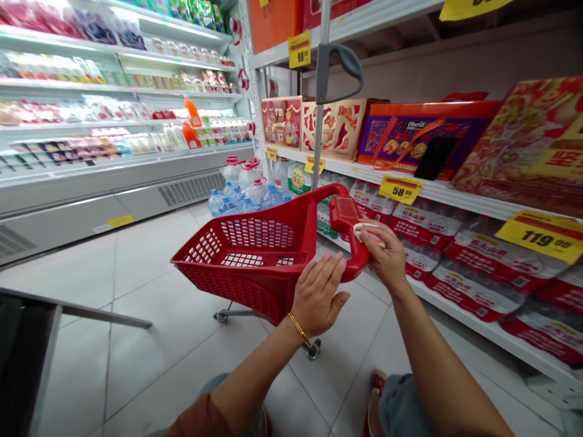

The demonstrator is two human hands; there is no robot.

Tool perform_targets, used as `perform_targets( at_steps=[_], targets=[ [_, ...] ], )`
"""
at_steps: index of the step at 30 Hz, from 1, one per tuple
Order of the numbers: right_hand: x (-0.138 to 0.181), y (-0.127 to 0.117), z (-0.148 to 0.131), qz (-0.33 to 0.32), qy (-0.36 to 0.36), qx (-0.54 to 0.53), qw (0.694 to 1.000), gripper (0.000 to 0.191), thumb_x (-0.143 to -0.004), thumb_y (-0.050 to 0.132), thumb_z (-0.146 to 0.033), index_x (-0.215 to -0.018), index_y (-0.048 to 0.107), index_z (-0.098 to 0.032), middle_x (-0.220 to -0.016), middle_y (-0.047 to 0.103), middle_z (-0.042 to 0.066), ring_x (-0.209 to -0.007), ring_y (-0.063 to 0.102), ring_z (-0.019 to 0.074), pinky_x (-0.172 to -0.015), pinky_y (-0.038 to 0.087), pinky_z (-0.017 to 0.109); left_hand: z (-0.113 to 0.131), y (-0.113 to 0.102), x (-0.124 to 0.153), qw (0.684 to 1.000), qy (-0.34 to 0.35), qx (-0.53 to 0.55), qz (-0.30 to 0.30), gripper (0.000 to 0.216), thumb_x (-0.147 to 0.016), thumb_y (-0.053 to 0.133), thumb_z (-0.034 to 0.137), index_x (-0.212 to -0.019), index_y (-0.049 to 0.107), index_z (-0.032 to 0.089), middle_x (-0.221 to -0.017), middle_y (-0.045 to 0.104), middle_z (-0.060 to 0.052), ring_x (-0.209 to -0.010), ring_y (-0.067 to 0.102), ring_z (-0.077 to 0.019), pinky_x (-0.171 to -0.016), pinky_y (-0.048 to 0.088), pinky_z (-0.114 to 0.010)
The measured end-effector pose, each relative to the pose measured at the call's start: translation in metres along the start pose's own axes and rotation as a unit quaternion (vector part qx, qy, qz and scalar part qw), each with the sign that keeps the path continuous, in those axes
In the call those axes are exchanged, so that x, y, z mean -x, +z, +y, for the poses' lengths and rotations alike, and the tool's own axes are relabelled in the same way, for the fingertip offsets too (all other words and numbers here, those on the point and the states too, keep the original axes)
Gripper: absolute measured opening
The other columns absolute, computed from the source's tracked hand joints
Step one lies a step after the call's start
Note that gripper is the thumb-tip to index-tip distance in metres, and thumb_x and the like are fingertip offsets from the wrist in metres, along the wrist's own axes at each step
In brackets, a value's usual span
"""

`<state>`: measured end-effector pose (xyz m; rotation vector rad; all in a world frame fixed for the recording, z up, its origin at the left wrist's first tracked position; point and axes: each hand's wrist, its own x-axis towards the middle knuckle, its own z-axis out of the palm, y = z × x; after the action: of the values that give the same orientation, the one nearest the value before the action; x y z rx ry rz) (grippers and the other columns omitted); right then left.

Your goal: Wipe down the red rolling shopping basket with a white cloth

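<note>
A red plastic shopping basket on wheels (246,255) stands empty on the tiled floor in front of me. My left hand (316,297), with a gold bracelet on the wrist, rests against the basket's near rim, fingers together and fairly straight. My right hand (382,246) is closed on a small white cloth or wipe (367,229) and presses it against the red handle (350,224). A grey pull handle (334,73) rises above the basket.
Shelves on the right carry red gift boxes (528,139), yellow price tags (401,189) and shrink-wrapped water packs (478,285). Large water bottles (248,185) stand on the floor ahead. A refrigerated display (113,109) runs along the left. A dark object's edge (27,358) sits at lower left.
</note>
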<state>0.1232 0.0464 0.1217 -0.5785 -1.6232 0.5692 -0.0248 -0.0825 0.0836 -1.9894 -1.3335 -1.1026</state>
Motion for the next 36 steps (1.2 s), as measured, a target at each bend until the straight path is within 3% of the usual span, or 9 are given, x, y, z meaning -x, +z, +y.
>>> perform_targets(
  at_steps=[7,13,20,22,25,28,36],
  targets=[
    [0.002,0.008,0.004,0.038,0.037,-0.014,0.999,0.017,-0.084,0.069,-0.041,-0.087,0.076,-0.026,-0.098,0.074,0.005,-0.103,0.066,0.0230,-0.100,0.049,0.044,-0.001,0.000,-0.002,0.999,-0.001,0.009,0.033,0.049,-0.100,0.037,0.040,-0.138,0.049,0.011,-0.130,0.065,-0.013,-0.129,0.055,-0.0203,-0.117,0.029,-0.034],
    [0.008,0.011,-0.003,0.038,0.019,0.001,0.999,0.015,-0.084,0.068,-0.039,-0.083,0.075,-0.026,-0.092,0.073,0.004,-0.095,0.067,0.0215,-0.095,0.051,0.043,-0.003,-0.002,0.000,0.996,-0.010,0.019,0.088,0.041,-0.097,0.046,0.035,-0.132,0.055,0.014,-0.122,0.070,-0.012,-0.122,0.061,-0.0202,-0.111,0.036,-0.034],
    [0.016,0.016,-0.022,0.031,-0.005,0.018,0.999,0.012,-0.087,0.066,-0.034,-0.089,0.075,-0.026,-0.097,0.074,0.005,-0.108,0.067,0.0240,-0.101,0.049,0.046,-0.003,-0.007,0.003,0.987,-0.033,0.023,0.153,0.027,-0.097,0.051,0.029,-0.117,0.064,0.017,-0.109,0.076,-0.009,-0.108,0.069,-0.0177,-0.103,0.044,-0.032],
    [0.020,0.016,-0.034,0.018,-0.032,0.013,0.999,0.011,-0.088,0.065,-0.032,-0.091,0.075,-0.027,-0.102,0.074,0.005,-0.113,0.065,0.0247,-0.103,0.049,0.047,-0.003,-0.007,0.002,0.986,-0.036,0.018,0.162,0.026,-0.097,0.051,0.030,-0.116,0.065,0.018,-0.107,0.076,-0.008,-0.106,0.070,-0.0174,-0.101,0.046,-0.032],
    [0.026,0.017,-0.050,-0.052,-0.091,0.011,0.994,0.012,-0.089,0.064,-0.028,-0.094,0.074,-0.029,-0.111,0.072,0.005,-0.120,0.062,0.0259,-0.106,0.047,0.049,-0.003,-0.007,0.002,0.984,-0.040,0.023,0.172,0.025,-0.097,0.054,0.031,-0.113,0.067,0.018,-0.105,0.077,-0.008,-0.104,0.071,-0.0174,-0.099,0.047,-0.032],
    [0.028,0.018,-0.051,-0.096,-0.132,0.029,0.986,0.012,-0.088,0.064,-0.028,-0.093,0.074,-0.029,-0.109,0.073,0.005,-0.117,0.064,0.0259,-0.104,0.049,0.049,-0.002,-0.009,0.001,0.983,-0.053,0.038,0.173,0.022,-0.094,0.058,0.026,-0.113,0.068,0.019,-0.103,0.077,-0.007,-0.101,0.072,-0.0174,-0.098,0.047,-0.032],
    [0.015,0.015,-0.029,-0.116,-0.091,-0.006,0.989,0.011,-0.088,0.064,-0.032,-0.089,0.075,-0.028,-0.103,0.075,0.004,-0.114,0.066,0.0243,-0.107,0.046,0.047,-0.001,-0.012,-0.001,0.983,-0.056,0.056,0.163,0.021,-0.093,0.060,0.023,-0.111,0.068,0.018,-0.104,0.077,-0.007,-0.101,0.071,-0.0173,-0.096,0.048,-0.032]
  ],
)
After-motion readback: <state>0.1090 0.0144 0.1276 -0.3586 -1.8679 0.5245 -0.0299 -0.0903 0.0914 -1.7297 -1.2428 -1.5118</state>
